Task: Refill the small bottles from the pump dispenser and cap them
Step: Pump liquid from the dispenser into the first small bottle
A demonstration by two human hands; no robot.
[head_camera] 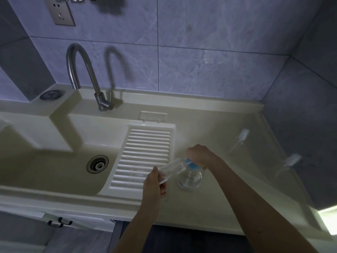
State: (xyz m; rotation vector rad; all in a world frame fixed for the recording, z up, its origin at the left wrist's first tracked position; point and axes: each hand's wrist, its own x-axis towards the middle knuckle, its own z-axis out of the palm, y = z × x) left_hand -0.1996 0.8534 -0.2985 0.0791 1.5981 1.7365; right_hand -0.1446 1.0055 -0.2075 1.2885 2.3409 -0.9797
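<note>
Counter (228, 125) runs from the ribbed washboard (144, 156) to the corner wall, where two capped small bottles (238, 141) lie faint, their outlines hard to read. The left hand (155, 185) grips a clear small bottle (170, 170), tilted toward the blue pump. The right hand (198, 154) curls over the pump dispenser (190, 178), apparently pressing, hiding its nozzle; faucet (82, 73) and drain (97, 164) stand well apart.

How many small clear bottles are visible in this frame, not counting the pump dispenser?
3. One small bottle is held tilted in the left hand at the pump dispenser. Two capped bottles stand on the counter at right: far bottle, near bottle. None seem hidden.
</note>
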